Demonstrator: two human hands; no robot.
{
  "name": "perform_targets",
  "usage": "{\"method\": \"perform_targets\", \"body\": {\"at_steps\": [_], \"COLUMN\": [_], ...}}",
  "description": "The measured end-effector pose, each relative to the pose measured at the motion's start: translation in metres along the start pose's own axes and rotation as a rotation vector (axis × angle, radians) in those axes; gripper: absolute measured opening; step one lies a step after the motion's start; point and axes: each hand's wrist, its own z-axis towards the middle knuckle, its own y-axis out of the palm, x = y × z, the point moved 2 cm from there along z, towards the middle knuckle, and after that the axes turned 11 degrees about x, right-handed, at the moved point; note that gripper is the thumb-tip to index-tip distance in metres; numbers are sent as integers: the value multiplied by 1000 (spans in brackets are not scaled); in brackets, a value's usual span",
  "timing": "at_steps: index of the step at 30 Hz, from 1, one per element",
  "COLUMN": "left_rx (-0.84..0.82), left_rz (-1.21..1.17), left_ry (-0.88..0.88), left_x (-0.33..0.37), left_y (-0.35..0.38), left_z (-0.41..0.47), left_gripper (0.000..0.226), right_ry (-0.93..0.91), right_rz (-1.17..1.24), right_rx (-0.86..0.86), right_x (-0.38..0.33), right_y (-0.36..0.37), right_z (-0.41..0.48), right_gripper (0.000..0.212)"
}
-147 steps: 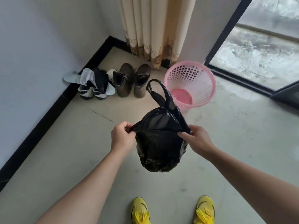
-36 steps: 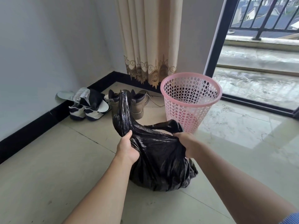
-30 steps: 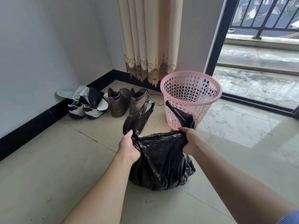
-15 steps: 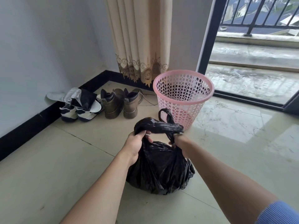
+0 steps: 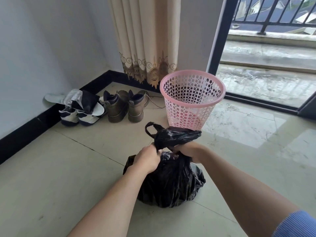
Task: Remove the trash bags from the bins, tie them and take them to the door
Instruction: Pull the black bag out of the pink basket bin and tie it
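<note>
Left hand (image 5: pixel 147 159) and right hand (image 5: pixel 186 150) are both clamped tight on the twisted neck of the black trash bag (image 5: pixel 171 185), knuckles close together; its bulk sits on the floor (image 5: pixel 68 168) right beneath them. Pink bin (image 5: pixel 191 98) stands upright just beyond the right hand, brown boots (image 5: pixel 124 106) beyond the left

Your black trash bag (image 5: pixel 171 185) is sitting full and crumpled on the floor (image 5: pixel 68 168) in front of you. Your left hand (image 5: pixel 147 159) and right hand (image 5: pixel 188 149) are gripping its bunched neck. Its handles are crossing above the neck, one loop (image 5: pixel 150 129) sticking up on the left. The pink perforated bin (image 5: pixel 188 115) is standing upright just behind the bag.
</note>
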Motion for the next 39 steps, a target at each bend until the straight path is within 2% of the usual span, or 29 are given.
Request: {"method": "perform_targets", "body": {"at_steps": [3, 4, 6, 7, 9, 11, 12, 14, 16, 18, 20, 21, 23, 24, 26, 27, 29, 31, 34, 37, 39], "left_rx": [-11, -23, -50, -57, -59, -76, -92, -125, -213, -358, -402, -349, -146, -45, 90, 131, 130, 79, 62, 18, -49], "left_rz": [165, 217, 302, 335, 378, 376, 328, 57, -485, -947, -1186, -1226, -1164, -1078, -832, -693, -391, -87, 154, 146, -136], "left_ry": [19, 30, 66, 103, 194, 234, 211, 74, -130, -288, -409, -458, -540, -553, -480, -386, -152, 60, 267, 264, 132], "left_x": [-1, -1, 1, 3, 10, 14, 14, 9, 1, -3, -5, -6, -9, -10, -10, -8, -1, 6, 11, 8, 4], "left_y": [-3, -3, 0, 1, 4, 7, 7, 6, 0, -6, -9, -7, -2, 0, -2, -3, -3, 0, 7, 12, 14], "left_z": [-3, -4, -6, -8, -12, -17, -17, -15, -10, -8, -8, -7, -1, 1, 4, 3, 1, -5, -11, -9, -6], "left_gripper": [33, 33, 32, 31, 27, 26, 27, 28, 18, 23, 25, 23, 18, 20, 29, 31, 32, 30, 30, 30, 22], "right_ry": [-45, -72, -86, -76, -59, -46, -19, 76, 120, 119, 59, 4, -97, -134, -163, -151, -107, -69, -50, -1, 40], "right_rz": [41, 34, 32, 57, 162, 310, 375, 516, 669, 780, 818, 793, 650, 558, 440, 391, 309, 271, 295, 391, 497], "right_rx": [-226, -288, -318, -289, -70, 167, 226, 264, 269, 251, 128, 39, -31, -10, 16, 17, -43, -107, -59, 49, 73], "right_x": [-9, -12, -15, -17, -21, -19, -17, -9, -3, -2, -7, -10, -17, -18, -19, -19, -19, -21, -23, -24, -24], "right_y": [-6, -9, -14, -13, -9, -8, -9, -14, -22, -29, -34, -35, -30, -26, -18, -14, -9, -6, -5, -7, -10], "right_z": [-14, -16, -19, -20, -16, -1, 5, 21, 29, 22, 12, 6, -7, -8, -10, -10, -10, -18, -19, -15, -14], "right_gripper": [7, 12, 44, 55, 64, 55, 50, 52, 49, 41, 46, 51, 70, 83, 102, 106, 96, 73, 58, 38, 23]}}
